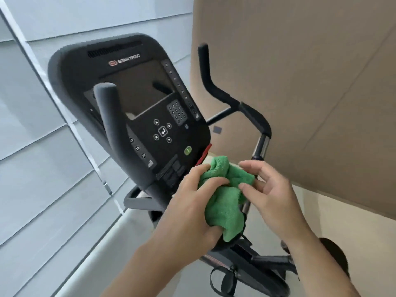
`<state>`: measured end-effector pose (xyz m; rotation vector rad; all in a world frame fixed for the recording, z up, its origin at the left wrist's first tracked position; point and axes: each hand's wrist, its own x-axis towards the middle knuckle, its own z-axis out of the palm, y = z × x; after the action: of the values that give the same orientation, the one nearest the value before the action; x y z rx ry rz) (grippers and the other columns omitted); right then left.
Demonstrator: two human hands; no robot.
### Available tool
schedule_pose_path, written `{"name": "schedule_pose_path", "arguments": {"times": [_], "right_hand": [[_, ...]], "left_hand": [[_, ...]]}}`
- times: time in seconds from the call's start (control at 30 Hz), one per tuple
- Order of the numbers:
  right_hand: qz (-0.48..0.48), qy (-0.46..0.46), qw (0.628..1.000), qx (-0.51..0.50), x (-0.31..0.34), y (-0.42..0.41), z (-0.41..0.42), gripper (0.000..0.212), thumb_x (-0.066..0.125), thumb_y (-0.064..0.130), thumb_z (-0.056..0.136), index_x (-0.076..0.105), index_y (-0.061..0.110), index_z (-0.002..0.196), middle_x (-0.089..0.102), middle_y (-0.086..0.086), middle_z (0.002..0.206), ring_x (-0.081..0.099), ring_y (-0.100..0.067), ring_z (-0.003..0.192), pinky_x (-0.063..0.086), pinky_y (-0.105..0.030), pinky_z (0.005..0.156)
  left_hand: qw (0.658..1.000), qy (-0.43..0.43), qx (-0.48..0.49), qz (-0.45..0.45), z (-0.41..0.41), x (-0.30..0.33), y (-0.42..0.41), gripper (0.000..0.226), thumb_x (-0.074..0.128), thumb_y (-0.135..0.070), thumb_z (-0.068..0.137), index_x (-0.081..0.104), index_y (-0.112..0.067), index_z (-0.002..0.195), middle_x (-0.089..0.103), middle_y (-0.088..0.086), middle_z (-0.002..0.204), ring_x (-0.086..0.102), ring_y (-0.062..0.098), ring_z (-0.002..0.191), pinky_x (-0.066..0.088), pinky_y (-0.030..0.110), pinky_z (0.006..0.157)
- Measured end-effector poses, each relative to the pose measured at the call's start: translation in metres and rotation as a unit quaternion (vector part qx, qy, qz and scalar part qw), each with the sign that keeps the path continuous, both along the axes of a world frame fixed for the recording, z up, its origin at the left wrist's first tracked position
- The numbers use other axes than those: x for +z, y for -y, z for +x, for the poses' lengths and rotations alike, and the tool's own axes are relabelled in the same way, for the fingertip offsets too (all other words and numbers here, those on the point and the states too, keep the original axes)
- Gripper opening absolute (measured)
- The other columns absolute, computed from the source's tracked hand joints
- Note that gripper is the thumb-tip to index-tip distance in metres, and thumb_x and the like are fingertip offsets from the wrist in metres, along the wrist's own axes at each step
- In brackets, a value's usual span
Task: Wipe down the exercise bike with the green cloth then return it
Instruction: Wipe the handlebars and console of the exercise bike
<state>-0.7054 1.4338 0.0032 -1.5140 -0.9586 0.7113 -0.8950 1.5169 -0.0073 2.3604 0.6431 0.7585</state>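
Just below the black exercise bike console [132, 99], the crumpled green microfibre cloth [225, 196] sits bunched in the left hand [190, 209], whose fingers curl around its upper folds, while the right hand [272, 189] touches its right side with loosely spread, slightly bent fingers.

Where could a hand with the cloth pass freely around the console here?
Free: the gap between the console and the right handlebar, and the dark screen face. Crowded: below the console, where the left hand and right hand bunch the green cloth against the post.
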Motion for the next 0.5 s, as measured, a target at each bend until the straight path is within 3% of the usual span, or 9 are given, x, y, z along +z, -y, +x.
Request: {"name": "schedule_pose_path", "arguments": {"times": [0.1, 0.2, 0.3, 0.4, 0.5], "right_hand": [[-0.025, 0.010, 0.998, -0.051, -0.009, 0.012, 0.028, 0.040, 0.066, -0.003, 0.096, 0.071, 0.033, 0.114, 0.071, 0.012, 0.112, 0.077, -0.024, 0.088, 0.064, -0.042, 0.075], [-0.053, 0.044, 0.995, -0.072, -0.020, 0.011, 0.044, 0.036, 0.065, -0.003, 0.097, 0.070, 0.030, 0.111, 0.070, 0.009, 0.111, 0.076, -0.017, 0.080, 0.059, -0.026, 0.066], [-0.059, 0.108, 0.988, -0.096, -0.035, 0.004, 0.053, 0.039, 0.063, -0.006, 0.098, 0.070, 0.031, 0.108, 0.062, 0.008, 0.119, 0.073, -0.009, 0.085, 0.059, -0.024, 0.068], [-0.062, 0.132, 0.983, -0.115, -0.046, -0.001, 0.059, 0.037, 0.063, -0.001, 0.100, 0.067, 0.033, 0.114, 0.057, 0.010, 0.125, 0.068, -0.001, 0.096, 0.059, -0.021, 0.075], [-0.072, 0.241, 0.961, -0.113, -0.049, 0.000, 0.055, 0.028, 0.062, 0.012, 0.102, 0.065, 0.025, 0.126, 0.047, 0.013, 0.133, 0.055, 0.005, 0.116, 0.050, -0.011, 0.095]], "left_hand": [[0.998, -0.028, -0.056, -0.017, 0.022, -0.007, 0.003, 0.077, 0.076, -0.027, 0.072, 0.048, -0.041, 0.142, 0.023, -0.023, 0.154, 0.046, -0.002, 0.126, 0.039, 0.007, 0.094], [0.995, -0.070, -0.070, -0.004, 0.040, -0.020, 0.005, 0.073, 0.077, -0.026, 0.074, 0.048, -0.045, 0.139, 0.020, -0.025, 0.156, 0.040, -0.007, 0.120, 0.032, -0.001, 0.088], [0.994, -0.089, -0.066, -0.005, 0.050, -0.031, 0.002, 0.057, 0.077, -0.030, 0.078, 0.054, -0.044, 0.129, 0.022, -0.025, 0.156, 0.050, 0.003, 0.119, 0.044, 0.011, 0.089], [0.993, -0.102, -0.059, 0.007, 0.049, -0.037, -0.001, 0.045, 0.072, -0.054, 0.083, 0.057, -0.046, 0.124, 0.028, -0.025, 0.153, 0.053, 0.004, 0.120, 0.055, 0.027, 0.092], [0.995, -0.094, -0.041, 0.018, 0.047, -0.034, 0.002, 0.044, 0.060, -0.071, 0.089, 0.061, -0.045, 0.124, 0.041, -0.030, 0.142, 0.053, -0.003, 0.118, 0.052, 0.022, 0.091]]}}
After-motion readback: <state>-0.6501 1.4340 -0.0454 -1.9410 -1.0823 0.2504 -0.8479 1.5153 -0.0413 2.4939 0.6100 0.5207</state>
